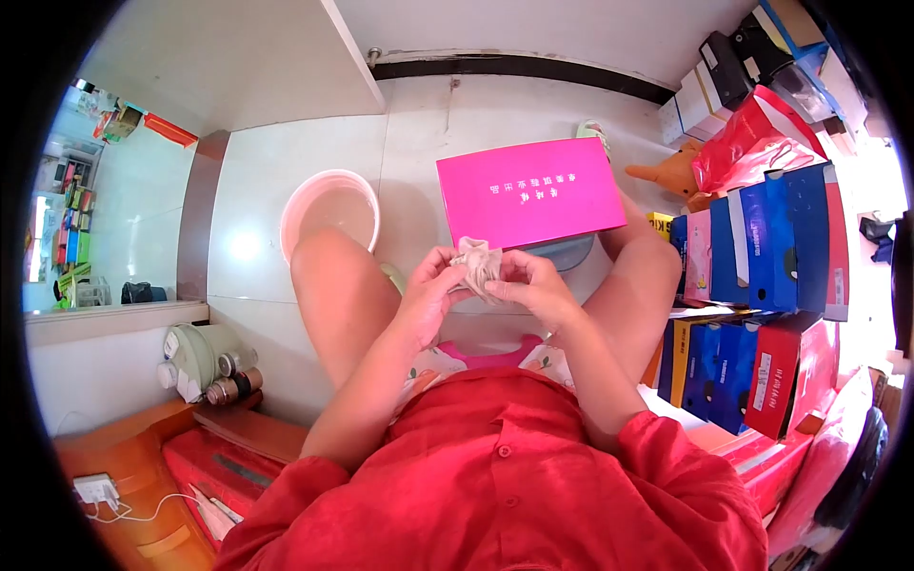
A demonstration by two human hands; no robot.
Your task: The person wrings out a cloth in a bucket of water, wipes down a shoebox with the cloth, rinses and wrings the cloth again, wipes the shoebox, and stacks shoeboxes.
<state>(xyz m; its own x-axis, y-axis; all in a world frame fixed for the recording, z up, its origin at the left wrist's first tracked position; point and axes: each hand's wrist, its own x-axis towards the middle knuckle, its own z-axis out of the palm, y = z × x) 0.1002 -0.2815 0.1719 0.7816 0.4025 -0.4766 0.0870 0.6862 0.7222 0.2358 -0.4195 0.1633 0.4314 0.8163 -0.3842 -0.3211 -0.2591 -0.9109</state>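
Note:
Both my hands meet in front of my lap, between my knees. A crumpled beige cloth (476, 266) is pinched between them, bunched in loose folds. My left hand (430, 297) is closed on its left side, thumb and fingers together. On the right side, my right hand (540, 285) grips it the same way. Just beyond lies a bright pink shoebox (533, 190) with white lettering that reads upside down from here. The box rests above a grey-blue surface (564, 253), mostly hidden under it.
A pink bucket (288, 225) holding cloudy liquid stands left of my knee. Stacked shoeboxes (762, 247) and a red plastic bag (757, 143) crowd the right. Flasks (235, 384) and a white charger (96, 489) sit on the left.

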